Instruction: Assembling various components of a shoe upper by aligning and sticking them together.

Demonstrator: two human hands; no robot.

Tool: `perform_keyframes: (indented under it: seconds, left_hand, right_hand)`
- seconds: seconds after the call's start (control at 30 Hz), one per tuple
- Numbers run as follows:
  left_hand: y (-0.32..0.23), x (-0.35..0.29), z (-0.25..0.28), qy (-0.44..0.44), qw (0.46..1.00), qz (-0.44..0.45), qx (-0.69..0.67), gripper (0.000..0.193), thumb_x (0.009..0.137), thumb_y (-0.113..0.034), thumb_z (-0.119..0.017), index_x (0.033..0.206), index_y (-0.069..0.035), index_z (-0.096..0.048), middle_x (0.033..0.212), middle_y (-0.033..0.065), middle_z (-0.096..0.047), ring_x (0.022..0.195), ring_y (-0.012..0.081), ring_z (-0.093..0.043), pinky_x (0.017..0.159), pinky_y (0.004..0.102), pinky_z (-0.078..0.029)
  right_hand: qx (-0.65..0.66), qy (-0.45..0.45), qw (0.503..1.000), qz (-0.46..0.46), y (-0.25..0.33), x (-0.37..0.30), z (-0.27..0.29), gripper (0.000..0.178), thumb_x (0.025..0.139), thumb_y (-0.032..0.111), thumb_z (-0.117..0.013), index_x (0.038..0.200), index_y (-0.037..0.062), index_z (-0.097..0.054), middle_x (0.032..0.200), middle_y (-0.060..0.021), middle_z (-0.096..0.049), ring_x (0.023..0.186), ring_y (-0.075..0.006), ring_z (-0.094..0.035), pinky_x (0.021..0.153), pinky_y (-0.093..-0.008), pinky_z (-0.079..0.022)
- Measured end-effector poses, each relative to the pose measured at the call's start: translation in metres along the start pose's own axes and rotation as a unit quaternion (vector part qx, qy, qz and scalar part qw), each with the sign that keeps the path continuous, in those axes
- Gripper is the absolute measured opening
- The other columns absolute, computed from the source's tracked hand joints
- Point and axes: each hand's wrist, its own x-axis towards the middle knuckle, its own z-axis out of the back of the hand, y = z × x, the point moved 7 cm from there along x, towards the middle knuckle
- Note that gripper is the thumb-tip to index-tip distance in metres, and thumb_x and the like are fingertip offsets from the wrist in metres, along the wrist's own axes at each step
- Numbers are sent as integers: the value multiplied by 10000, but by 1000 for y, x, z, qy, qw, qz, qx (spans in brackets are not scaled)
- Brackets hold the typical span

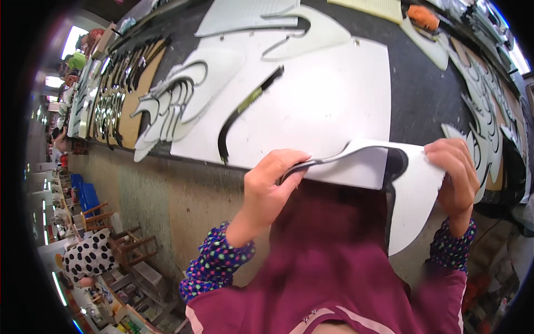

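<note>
Both hands hold one white, curved shoe-upper piece (416, 195) with dark edging, at the table's front edge. My left hand (267, 186) pinches its narrow left end between thumb and fingers. At the other side, my right hand (457, 173) grips the broad white part, fingers bent over its edge. The piece's middle bends round a dark inner curve. Beyond it, a curved black strip (232, 121) with an olive middle section lies on a white sheet (334, 94). Another white curved piece (328, 34) rests at the sheet's far edge.
Overlapping white pieces (214, 72) lie at the left of the sheet. Farther left, dark strips (114, 94) line a brown board. More white pieces (479, 100) are stacked at the right, near an orange object (424, 18). A wooden stool (130, 245) stands on the floor lower left.
</note>
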Motion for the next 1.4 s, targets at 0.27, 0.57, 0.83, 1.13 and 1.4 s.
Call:
perform_keyframes:
  seconds: [0.27, 0.57, 0.83, 1.13, 1.4]
  left_hand:
    - [-19, 90, 31, 374, 866, 313, -106, 579, 849, 63, -588, 1408, -59, -497, 1127, 158, -626, 815, 158, -698, 734, 259, -572]
    - [-203, 502, 137, 225, 832, -320, 394, 292, 782, 17, -582, 1039, -32, -711, 918, 147, -716, 854, 333, -695, 785, 431, -551]
    - [-170, 522, 24, -137, 775, -351, 508, 300, 724, 5, -589, 983, -24, -739, 960, 109, -743, 966, 327, -695, 860, 423, -549]
    - [12, 568, -43, -55, 962, -127, 235, 320, 823, -79, -550, 1114, -26, -673, 1115, 200, -648, 1094, 365, -611, 973, 453, -473]
    - [46, 615, -63, -111, 979, -56, 163, 560, 913, -217, -551, 1437, -32, -480, 1478, 243, -446, 1386, 409, -402, 1142, 443, -349]
  right_hand:
    - [224, 219, 931, -185, -116, 124, -16, 383, 849, 107, -755, 1172, -24, -598, 1065, -65, -667, 944, -160, -617, 857, -288, -487]
    - [334, -17, 906, -257, -327, 300, -16, 315, 946, 197, -688, 1215, 37, -648, 1101, 30, -665, 1059, -53, -585, 989, -231, -411]
    - [411, -253, 750, -452, -549, 246, -130, 168, 916, 178, -736, 869, 58, -628, 813, -4, -615, 686, -130, -586, 636, -300, -532]
    - [31, -77, 874, -478, -566, 235, -158, 319, 877, 219, -743, 1011, -60, -666, 939, -157, -676, 860, -284, -632, 808, -448, -510]
    - [247, -66, 841, -478, -576, 296, -203, 743, 942, 693, -484, 1084, -1, -709, 1108, -140, -694, 958, -233, -628, 860, -359, -484]
